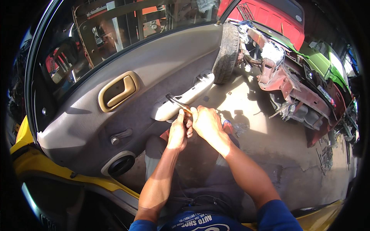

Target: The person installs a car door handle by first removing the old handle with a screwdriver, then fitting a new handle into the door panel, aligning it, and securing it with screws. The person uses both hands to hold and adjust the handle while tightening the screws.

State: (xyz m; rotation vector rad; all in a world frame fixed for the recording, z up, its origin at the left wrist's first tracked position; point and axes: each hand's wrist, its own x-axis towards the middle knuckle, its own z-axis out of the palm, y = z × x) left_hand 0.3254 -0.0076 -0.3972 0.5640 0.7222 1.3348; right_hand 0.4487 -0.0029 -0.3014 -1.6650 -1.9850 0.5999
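Dark wires (176, 101) come out of an opening in the light grey armrest (165, 111) of a car door. Their end, with a yellowish-orange part, runs between my fingertips. My left hand (179, 130) is closed in a pinch on the wires just below the armrest. Beside it, my right hand (208, 122) pinches the same end from the right, thumb and fingers pressed together. The exact tip is hidden by my fingers. The grey door panel (154, 71) stands open in front of me, with a tan inner door handle (118, 91) above the armrest.
Low on the door are a window crank (120, 136) and a round speaker (121, 164). A tyre (227, 54) stands past the door's far end. To the right lie rusty car body parts (281, 77) on the concrete floor (266, 154). A yellow door sill (100, 181) curves along the lower left.
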